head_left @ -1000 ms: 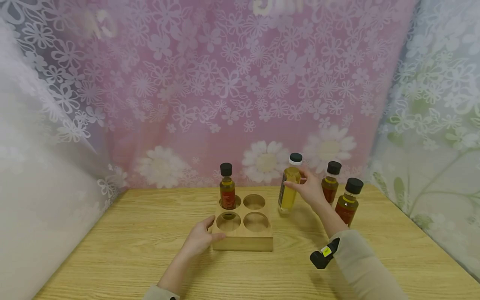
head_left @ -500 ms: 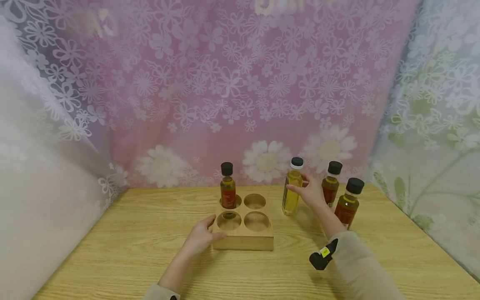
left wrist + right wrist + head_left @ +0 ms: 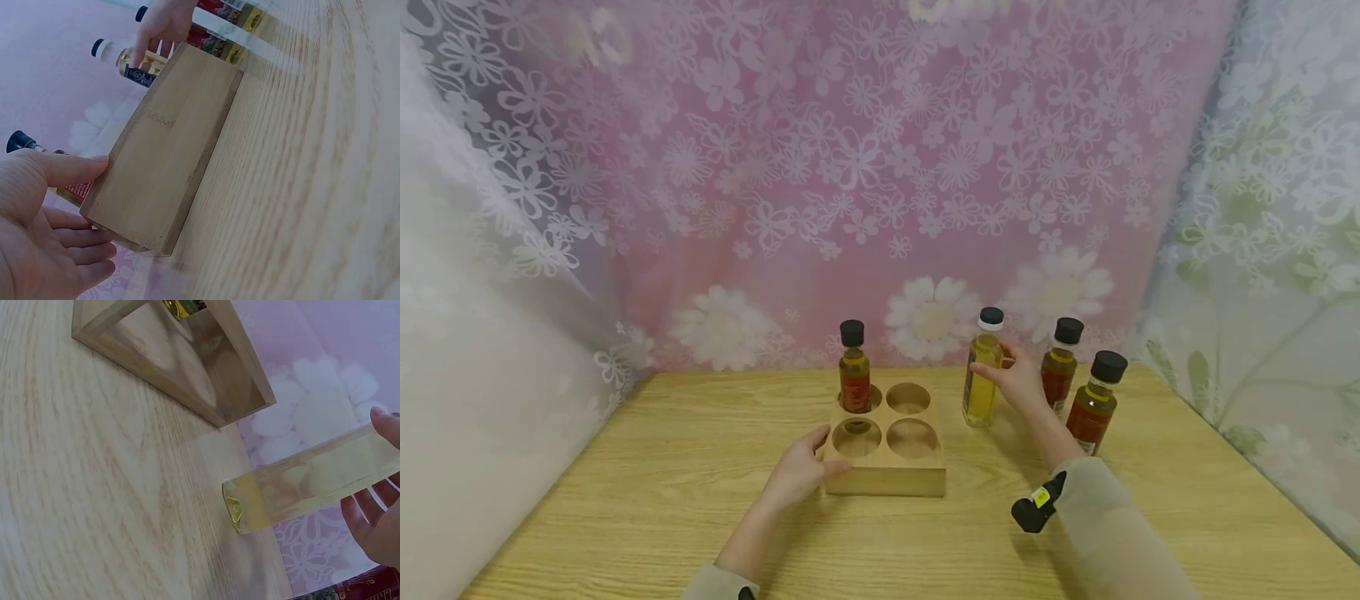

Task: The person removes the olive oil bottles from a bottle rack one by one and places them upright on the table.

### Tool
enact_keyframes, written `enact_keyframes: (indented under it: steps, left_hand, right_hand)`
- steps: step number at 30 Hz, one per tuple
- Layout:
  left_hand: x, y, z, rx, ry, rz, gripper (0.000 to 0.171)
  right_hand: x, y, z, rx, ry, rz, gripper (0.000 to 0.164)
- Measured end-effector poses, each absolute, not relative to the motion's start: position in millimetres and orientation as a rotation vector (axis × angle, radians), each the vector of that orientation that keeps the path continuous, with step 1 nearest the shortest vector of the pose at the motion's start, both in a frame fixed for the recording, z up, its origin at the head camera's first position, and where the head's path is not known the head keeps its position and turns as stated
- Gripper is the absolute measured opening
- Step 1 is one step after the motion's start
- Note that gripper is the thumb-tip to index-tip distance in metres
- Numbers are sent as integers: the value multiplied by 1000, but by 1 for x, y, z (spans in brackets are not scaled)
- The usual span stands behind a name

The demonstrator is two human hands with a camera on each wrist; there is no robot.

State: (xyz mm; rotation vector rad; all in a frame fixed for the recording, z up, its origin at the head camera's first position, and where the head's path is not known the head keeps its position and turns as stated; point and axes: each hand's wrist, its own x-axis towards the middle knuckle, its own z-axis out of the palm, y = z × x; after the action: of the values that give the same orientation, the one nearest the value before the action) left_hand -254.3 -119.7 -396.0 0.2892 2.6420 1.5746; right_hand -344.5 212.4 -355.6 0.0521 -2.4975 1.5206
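In the head view my right hand (image 3: 1018,382) holds a tall square bottle of yellow oil (image 3: 982,377) with a dark green cap, thumb and fingers on opposite sides. The bottle stands nearly upright right of a wooden bottle holder (image 3: 887,482). Whether its base (image 3: 237,509) touches the table I cannot tell. My left hand (image 3: 793,475) rests against the holder's front left corner, thumb on the front and extended fingers along the left side; the left wrist view shows this hand (image 3: 47,219) close up. A red-labelled oil bottle (image 3: 855,379) stands in the holder's back left hole.
Two more red-labelled, black-capped bottles, one farther back (image 3: 1058,375) and one nearer (image 3: 1092,408), stand right of my right hand. The holder's other three holes hold nothing. A pink floral curtain (image 3: 865,183) hangs behind the wooden table (image 3: 647,467).
The yellow oil bottle was tilted in my right hand a second ago and now stands straighter, its base slightly farther right. My left hand and the holder keep their places.
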Motion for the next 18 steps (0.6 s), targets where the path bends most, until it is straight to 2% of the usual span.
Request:
enact_keyframes:
  steps: [6, 18]
  left_hand:
    - [-255, -120, -396, 298, 2630, 1584, 78]
    - [-255, -121, -396, 311, 2669, 1549, 78]
  right_hand:
    - [-343, 213, -358, 53, -2496, 1526, 81]
    - [-328, 223, -365, 90, -2425, 1511, 69]
